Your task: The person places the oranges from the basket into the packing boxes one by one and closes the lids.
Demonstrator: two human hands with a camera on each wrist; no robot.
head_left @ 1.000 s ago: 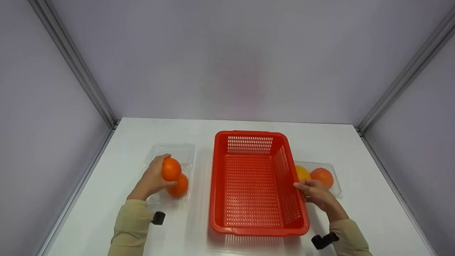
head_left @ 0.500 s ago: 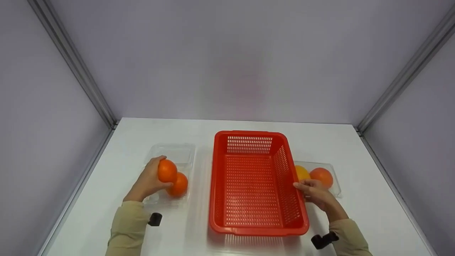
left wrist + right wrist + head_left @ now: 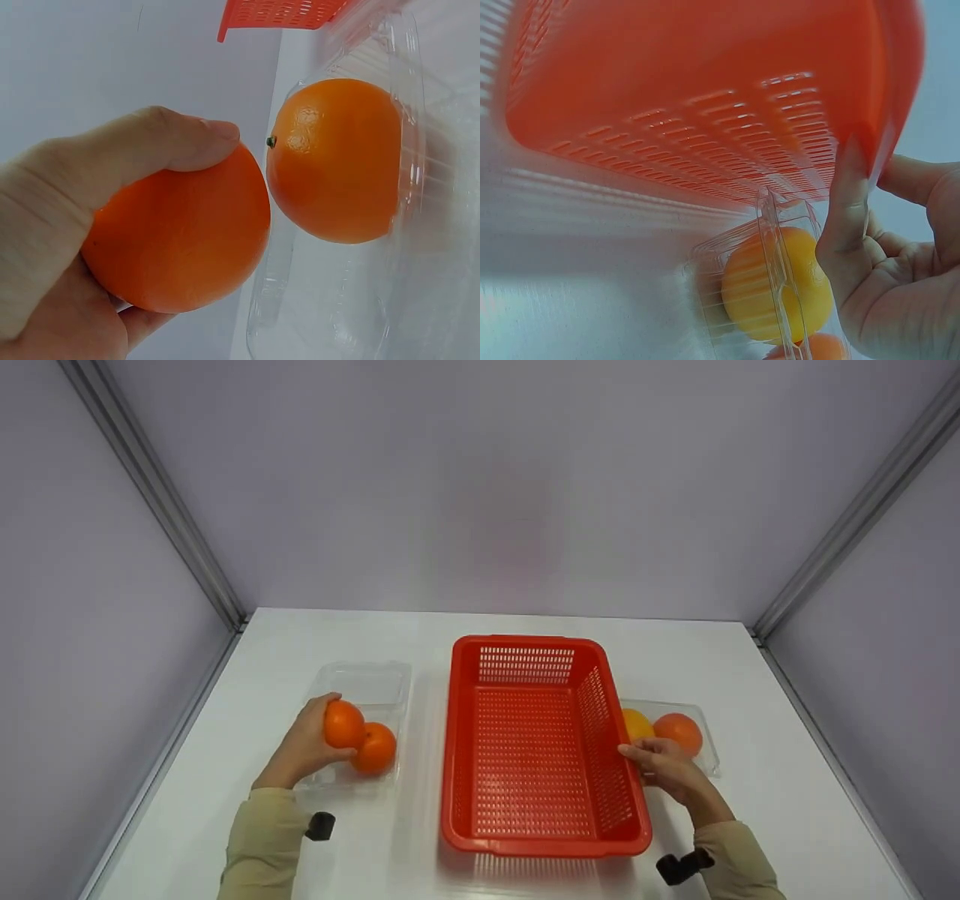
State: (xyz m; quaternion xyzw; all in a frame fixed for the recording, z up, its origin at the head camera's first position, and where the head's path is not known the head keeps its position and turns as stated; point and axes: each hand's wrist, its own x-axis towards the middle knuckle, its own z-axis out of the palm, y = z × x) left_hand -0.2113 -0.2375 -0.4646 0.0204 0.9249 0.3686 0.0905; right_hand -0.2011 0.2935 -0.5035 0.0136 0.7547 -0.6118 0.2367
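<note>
My left hand (image 3: pixel 301 744) grips an orange (image 3: pixel 344 725), thumb on one side and fingers round the other. It is over a clear plastic container (image 3: pixel 369 682) on the left, where a second orange (image 3: pixel 375 750) sits. In the left wrist view the held orange (image 3: pixel 184 232) is close beside that second orange (image 3: pixel 337 161), which shows a small green stem end. At the right side of a red slotted basket (image 3: pixel 525 847), my right hand (image 3: pixel 673 774) pinches the rim between thumb and fingers. No fruit is inside the basket.
Right of the basket, partly hidden by it and my right hand, lies another clear container (image 3: pixel 711 750). It holds a yellow fruit (image 3: pixel 637 724) and an orange-red one (image 3: pixel 679 731). Grey walls (image 3: pixel 495 495) enclose the white table (image 3: pixel 420 630) at the back and sides.
My left hand has moved left and slightly towards me with the orange, uncovering more of the second orange. The right hand and basket look the same.
</note>
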